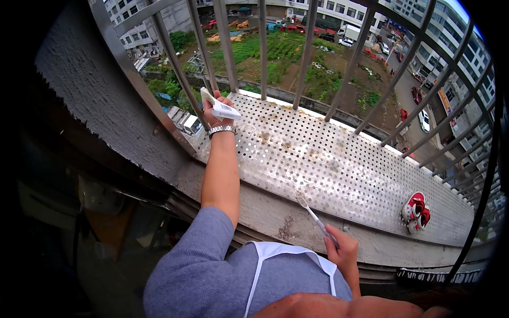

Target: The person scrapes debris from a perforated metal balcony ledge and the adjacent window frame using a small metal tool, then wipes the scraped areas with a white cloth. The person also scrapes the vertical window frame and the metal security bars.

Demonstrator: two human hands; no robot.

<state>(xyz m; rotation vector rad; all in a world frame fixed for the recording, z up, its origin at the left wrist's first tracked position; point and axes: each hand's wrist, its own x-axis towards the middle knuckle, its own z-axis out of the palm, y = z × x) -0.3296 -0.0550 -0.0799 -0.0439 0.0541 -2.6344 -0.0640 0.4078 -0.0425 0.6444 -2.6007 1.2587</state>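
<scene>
the brush (316, 218) in my right hand (344, 249) slants toward the near edge of the perforated panel (339, 175).

my right hand, close to my body, is wrapped around the handle; the brush's long axis runs away from me and leftward, across the ledge (265, 209). whether its head touches the panel, i cannot tell. the panel's length runs from far left to near right, ahead of me. red-and-white shoes (412, 204) sit toward its right end, nearer my right hand. my left hand (211, 117), arm outstretched, grips a white packet (226, 110) at the panel's far left corner, beside the railing (304, 58); the packet's contents are hidden.
</scene>
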